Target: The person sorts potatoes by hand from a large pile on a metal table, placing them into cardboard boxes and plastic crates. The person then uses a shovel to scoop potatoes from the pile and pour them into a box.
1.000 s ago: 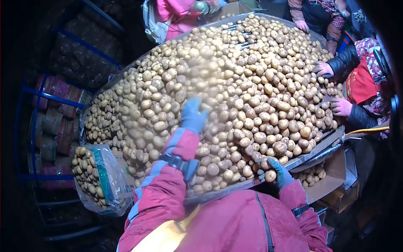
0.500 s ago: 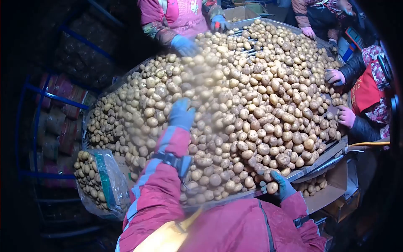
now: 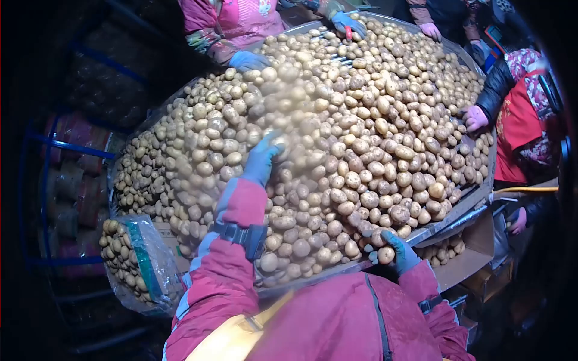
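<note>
Potatoes (image 3: 385, 156) lie heaped over a wide metal-edged table. My left hand (image 3: 262, 157), in a blue glove, reaches over the middle of the heap with its fingers curled round a potato (image 3: 278, 143); blur on the lens softens this area. At the near edge of the table, my right hand (image 3: 397, 251), also gloved, has its fingers bent around a potato (image 3: 386, 255). Other potatoes touch its fingertips.
Filled with potatoes, a clear bag (image 3: 150, 265) stands at the lower left. A cardboard box (image 3: 469, 256) holds potatoes below the right edge. Co-workers' gloved hands (image 3: 248, 61) (image 3: 475, 118) rest at the far and right sides. Blue racks (image 3: 72, 143) stand left.
My left hand's fingers have curled in around a potato. At the right, one co-worker's hand has moved off the heap. Across the table, another's hands have shifted. The whole view has shifted slightly.
</note>
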Action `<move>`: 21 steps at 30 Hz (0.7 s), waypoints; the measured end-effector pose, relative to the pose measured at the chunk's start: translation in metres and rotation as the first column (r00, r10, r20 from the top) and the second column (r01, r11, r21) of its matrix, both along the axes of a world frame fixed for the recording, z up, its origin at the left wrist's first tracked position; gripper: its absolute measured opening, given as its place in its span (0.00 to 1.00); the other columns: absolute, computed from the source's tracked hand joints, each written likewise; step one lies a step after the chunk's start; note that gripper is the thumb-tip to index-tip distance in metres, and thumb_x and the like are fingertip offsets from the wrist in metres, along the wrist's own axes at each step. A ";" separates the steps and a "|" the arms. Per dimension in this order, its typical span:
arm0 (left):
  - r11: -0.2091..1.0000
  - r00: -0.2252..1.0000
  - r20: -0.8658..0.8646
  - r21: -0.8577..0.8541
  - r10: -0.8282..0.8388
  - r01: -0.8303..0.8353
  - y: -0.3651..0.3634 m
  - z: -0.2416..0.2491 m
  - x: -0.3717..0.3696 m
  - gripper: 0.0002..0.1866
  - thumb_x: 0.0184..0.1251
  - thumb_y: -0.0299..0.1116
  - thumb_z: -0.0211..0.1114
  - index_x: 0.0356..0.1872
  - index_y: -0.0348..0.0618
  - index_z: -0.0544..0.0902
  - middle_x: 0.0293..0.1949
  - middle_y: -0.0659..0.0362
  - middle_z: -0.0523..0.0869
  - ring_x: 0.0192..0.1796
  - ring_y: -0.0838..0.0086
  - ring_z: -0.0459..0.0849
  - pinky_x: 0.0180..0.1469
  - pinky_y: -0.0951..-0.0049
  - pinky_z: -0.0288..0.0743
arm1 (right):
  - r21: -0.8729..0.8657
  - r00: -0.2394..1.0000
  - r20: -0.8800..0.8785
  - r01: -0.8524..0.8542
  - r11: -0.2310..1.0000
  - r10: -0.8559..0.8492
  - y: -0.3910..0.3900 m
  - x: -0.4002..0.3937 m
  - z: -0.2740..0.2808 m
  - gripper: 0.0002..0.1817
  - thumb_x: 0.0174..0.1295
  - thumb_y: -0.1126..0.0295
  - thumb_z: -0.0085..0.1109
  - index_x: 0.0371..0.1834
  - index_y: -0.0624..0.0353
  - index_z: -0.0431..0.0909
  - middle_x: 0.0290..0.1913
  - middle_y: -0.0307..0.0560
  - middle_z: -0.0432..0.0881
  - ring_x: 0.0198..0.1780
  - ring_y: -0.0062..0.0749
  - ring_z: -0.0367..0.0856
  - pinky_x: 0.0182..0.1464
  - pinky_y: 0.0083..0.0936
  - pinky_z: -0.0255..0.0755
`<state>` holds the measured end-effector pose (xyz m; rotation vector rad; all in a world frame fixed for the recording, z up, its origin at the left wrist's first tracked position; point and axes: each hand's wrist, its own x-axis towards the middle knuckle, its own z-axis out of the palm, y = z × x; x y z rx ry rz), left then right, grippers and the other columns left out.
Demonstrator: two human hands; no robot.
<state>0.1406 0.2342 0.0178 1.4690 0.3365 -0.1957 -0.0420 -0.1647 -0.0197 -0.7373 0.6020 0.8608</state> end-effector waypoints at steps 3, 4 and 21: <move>0.850 0.986 -0.124 -0.527 -0.108 0.027 -0.019 -0.012 -0.024 0.30 0.70 0.34 0.65 0.73 0.44 0.73 0.64 0.47 0.82 0.61 0.59 0.85 0.59 0.63 0.85 | 0.074 0.992 0.125 0.005 0.997 -0.014 0.000 0.005 0.001 0.24 0.72 0.53 0.60 0.61 0.60 0.78 0.46 0.50 0.87 0.35 0.36 0.86 0.37 0.27 0.81; 0.771 0.973 -0.146 -0.636 -0.178 0.046 -0.026 -0.019 -0.033 0.30 0.71 0.34 0.64 0.74 0.45 0.72 0.64 0.47 0.82 0.60 0.58 0.85 0.58 0.63 0.86 | 0.064 0.995 0.098 0.020 0.998 -0.026 0.000 0.008 0.006 0.25 0.73 0.53 0.59 0.63 0.61 0.78 0.49 0.51 0.87 0.37 0.37 0.87 0.39 0.27 0.82; 0.822 0.905 -0.050 -0.444 -0.422 0.358 -0.227 0.021 -0.159 0.33 0.81 0.39 0.55 0.82 0.43 0.55 0.78 0.51 0.64 0.73 0.66 0.72 0.72 0.64 0.70 | 0.228 0.875 0.067 0.454 0.861 -0.479 -0.012 -0.004 0.038 0.31 0.71 0.49 0.65 0.69 0.56 0.70 0.59 0.52 0.81 0.53 0.44 0.86 0.53 0.46 0.85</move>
